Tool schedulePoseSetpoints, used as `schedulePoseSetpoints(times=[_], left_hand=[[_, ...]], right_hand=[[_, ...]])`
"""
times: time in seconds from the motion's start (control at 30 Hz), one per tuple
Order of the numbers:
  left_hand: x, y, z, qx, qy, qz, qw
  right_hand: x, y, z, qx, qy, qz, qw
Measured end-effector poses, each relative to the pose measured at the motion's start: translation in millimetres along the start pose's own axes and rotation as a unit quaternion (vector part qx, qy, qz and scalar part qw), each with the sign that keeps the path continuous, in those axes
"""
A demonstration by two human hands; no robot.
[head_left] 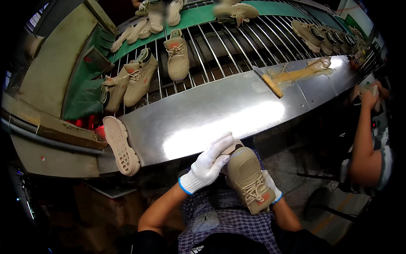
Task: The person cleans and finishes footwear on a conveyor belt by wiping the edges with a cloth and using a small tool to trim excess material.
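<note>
A beige lace-up shoe [247, 173] is held over my lap, its toe pointing away from me and its laces tied. My right hand [271, 186], in a white glove with a blue cuff edge, grips it along the right side; the shoe hides most of those fingers. At the toe, my gloved left hand [208, 165] has its fingers pressed together around a pale sole edge [231, 148]. How far that sole is joined to the upper cannot be seen. A loose beige sole [122, 146] lies at the left end of the metal ledge.
Beyond the metal ledge [203, 114] runs a roller conveyor [215, 51] carrying several beige shoes [176, 57] and soles on green mats. A yellowish, plastic-wrapped bar [296, 76] rests on the ledge. At right, another person's arm [363, 131] holds a shoe.
</note>
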State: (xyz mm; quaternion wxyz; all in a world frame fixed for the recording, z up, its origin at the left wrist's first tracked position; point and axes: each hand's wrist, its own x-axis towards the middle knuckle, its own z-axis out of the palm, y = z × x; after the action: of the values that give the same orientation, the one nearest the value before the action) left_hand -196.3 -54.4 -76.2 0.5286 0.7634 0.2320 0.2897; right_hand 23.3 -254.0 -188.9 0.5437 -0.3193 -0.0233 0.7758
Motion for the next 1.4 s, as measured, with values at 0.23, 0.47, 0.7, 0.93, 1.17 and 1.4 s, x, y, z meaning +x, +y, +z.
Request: schedulePoseSetpoints(times=[0.23, 0.47, 0.7, 0.93, 1.17, 1.4], left_hand=[[-3, -5, -6, 0.013, -0.02, 0.009, 1.0], [7, -7, -6, -0.079, -0.014, -0.03, 0.996], [12, 9, -5, -0.091, -0.037, -0.068, 0.993], [14, 14, -11, -0.042, -0.068, -0.047, 0.996], [17, 18, -11, -0.052, -0.057, -0.051, 0.996], [16, 11, -10, -0.02, -0.048, -0.024, 0.998]], right_hand=[[-1, -5, -3, -0.092, -0.012, 0.001, 0.996], [-8, -18, 15, -0.209, -0.015, -0.048, 0.977], [-4, -21, 17, -0.247, -0.032, -0.064, 0.966], [-4, -27, 28, -0.24, -0.038, -0.065, 0.968], [-2, -31, 31, -0.235, -0.043, -0.053, 0.97], [3, -23, 27, -0.231, -0.022, -0.073, 0.97]])
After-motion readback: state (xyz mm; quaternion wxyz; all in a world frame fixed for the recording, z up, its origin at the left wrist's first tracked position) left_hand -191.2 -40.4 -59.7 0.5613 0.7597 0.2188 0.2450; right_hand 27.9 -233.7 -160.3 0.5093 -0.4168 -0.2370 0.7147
